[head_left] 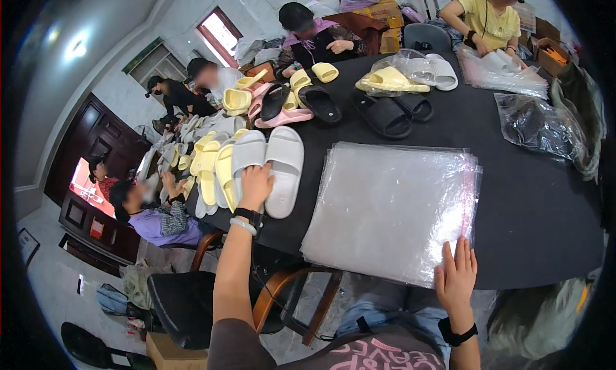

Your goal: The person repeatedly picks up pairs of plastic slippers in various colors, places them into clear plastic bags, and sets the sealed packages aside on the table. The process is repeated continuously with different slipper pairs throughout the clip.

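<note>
A pair of light grey slippers lies side by side at the left of the black table, toes pointing away from me. My left hand grips the pair, its fingers at the inner edges of the two straps; some fingertips are hidden there. On the table in front of me is a stack of clear plastic bags with its edges slightly fanned out. My right hand rests on the near right corner of this stack, fingers stretched out and lying flat.
Yellow slippers and other pairs are heaped on the left. Black slippers and a bagged yellow pair lie beyond the bags. A crumpled plastic bag is at the right. Several people work around the table. A chair stands at my left.
</note>
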A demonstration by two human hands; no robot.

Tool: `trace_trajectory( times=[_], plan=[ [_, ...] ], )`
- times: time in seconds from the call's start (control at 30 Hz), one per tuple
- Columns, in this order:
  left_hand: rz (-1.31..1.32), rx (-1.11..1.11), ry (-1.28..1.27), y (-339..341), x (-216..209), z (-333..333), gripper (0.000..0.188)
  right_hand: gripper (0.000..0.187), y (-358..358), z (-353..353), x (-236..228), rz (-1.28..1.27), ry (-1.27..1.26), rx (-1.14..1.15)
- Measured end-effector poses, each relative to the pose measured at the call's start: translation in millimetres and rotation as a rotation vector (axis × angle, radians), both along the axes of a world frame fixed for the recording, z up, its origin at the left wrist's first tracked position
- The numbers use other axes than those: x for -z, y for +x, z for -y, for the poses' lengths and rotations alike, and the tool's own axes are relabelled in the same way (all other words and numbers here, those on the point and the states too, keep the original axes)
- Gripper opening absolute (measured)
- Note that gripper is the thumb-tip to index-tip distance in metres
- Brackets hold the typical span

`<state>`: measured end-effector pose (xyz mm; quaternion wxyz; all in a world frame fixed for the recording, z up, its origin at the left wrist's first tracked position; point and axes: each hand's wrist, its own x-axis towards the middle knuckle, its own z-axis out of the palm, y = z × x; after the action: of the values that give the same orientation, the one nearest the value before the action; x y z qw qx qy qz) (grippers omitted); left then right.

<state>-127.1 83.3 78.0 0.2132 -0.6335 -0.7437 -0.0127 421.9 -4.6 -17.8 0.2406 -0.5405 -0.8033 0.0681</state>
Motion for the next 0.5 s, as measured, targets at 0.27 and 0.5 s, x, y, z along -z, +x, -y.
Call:
trace_trajectory(
  times=[0.27,0.5],
  plan=[
    [0.056,-0.157,-0.019,36.0,38.6,-7.3,0.080,0.053,-0.6,-1.8,0.4,0.032,-0.028,0.013],
    [0.068,-0.290,-0.163,9.8,30.9,-12.7,0.096,0.053,-2.6,-2.7,-1.0,0.039,-0.033,0.002]
  ],
)
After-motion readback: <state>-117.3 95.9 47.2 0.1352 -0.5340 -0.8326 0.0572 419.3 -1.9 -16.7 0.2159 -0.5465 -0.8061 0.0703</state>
